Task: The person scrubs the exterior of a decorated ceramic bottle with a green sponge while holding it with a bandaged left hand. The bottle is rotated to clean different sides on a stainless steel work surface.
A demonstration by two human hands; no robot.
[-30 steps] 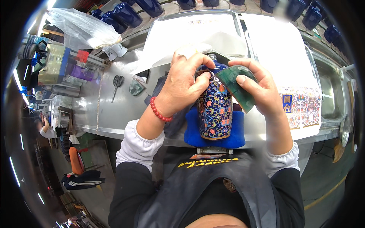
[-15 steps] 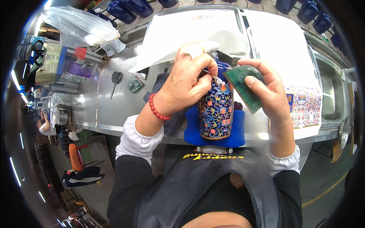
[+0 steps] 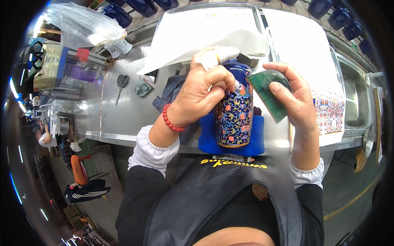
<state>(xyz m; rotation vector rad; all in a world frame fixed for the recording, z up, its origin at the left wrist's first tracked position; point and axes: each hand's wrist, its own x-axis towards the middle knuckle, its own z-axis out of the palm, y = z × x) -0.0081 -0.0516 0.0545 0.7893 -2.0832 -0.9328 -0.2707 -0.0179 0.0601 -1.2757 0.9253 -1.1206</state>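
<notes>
The left hand (image 3: 203, 92) was clenched around the upper part of a dark blue vase (image 3: 234, 115) patterned with orange flowers and pale scrolls, a bandaged fingertip lying over its shoulder. The vase stood upright on a blue pad (image 3: 256, 141) at the near edge of the steel bench (image 3: 115, 119). The right hand (image 3: 297, 102) gripped a flat green scraper (image 3: 269, 92) between thumb and fingers, its edge just beside the vase's neck. A red bead bracelet (image 3: 170, 119) circled the left wrist. Behind the vase lay a large white sheet (image 3: 205, 33); to the right, a sheet printed with rows of small coloured motifs (image 3: 328, 112). Scissors (image 3: 121, 84) lay well to the left, near a clear plastic bag (image 3: 80, 24). More dark blue pots (image 3: 340, 18) lined the far edge.
</notes>
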